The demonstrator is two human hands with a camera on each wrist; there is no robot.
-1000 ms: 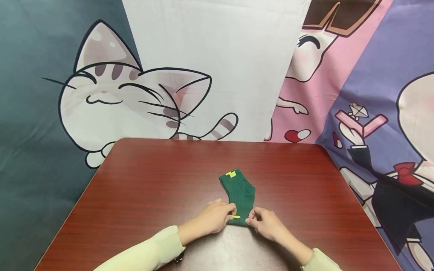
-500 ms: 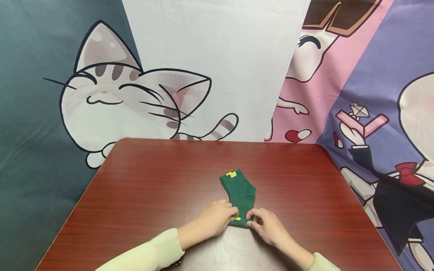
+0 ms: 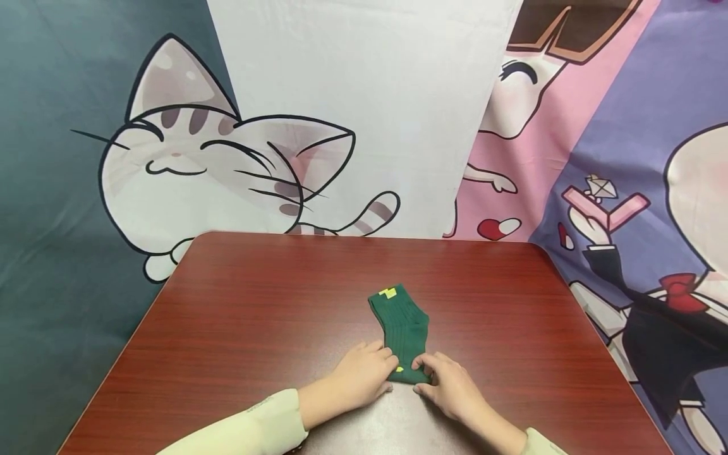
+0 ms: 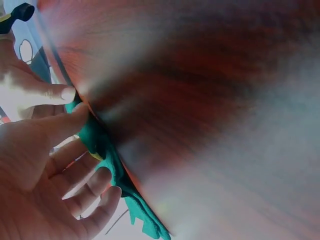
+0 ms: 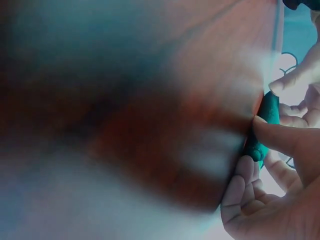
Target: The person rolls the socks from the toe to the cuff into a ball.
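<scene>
A dark green ribbed sock point(image 3: 405, 335) lies flat on the table, its yellow-marked end farthest from me. Whether it is a single sock or two stacked cannot be told. Another small yellow mark shows near its close end, which looks slightly rolled in the right wrist view. At that end's left corner, my left hand point(image 3: 364, 374) holds the sock, fingers on top and thumb at the near edge. Opposite it, my right hand point(image 3: 450, 383) grips the right corner between curved forefinger and thumb. Both wrist views show green fabric point(image 4: 102, 145) between thumb and fingers.
The reddish-brown wooden table point(image 3: 256, 297) extends around the sock on all sides. Behind it hangs a printed cloth backdrop point(image 3: 364, 76) with a cartoon cat and figures.
Both hands have shifted slightly toward me at the sock's near end. The right forefinger and thumb have spread wider around the corner, and less of the near yellow mark shows.
</scene>
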